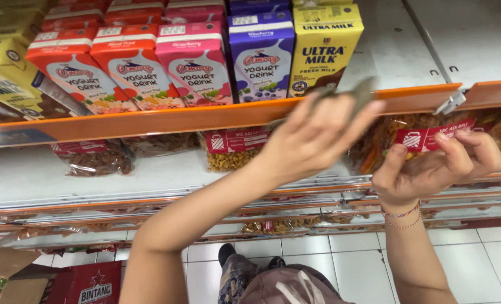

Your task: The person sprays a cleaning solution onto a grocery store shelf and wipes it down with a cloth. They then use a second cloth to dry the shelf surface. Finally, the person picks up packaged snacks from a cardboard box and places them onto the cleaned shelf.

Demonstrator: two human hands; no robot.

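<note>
A small flat greyish piece (358,94), blurred, was pinched in the fingertips of the left hand (312,138) at the orange shelf edge (149,121). A clear crinkled snack bag with a red label (425,138) was gripped by the right hand (439,166). Five boxy drink cartons (197,65) were counted upright on the upper shelf.

drink cartons (197,65), orange shelf edge (149,119), cardboard box (14,276)
</note>
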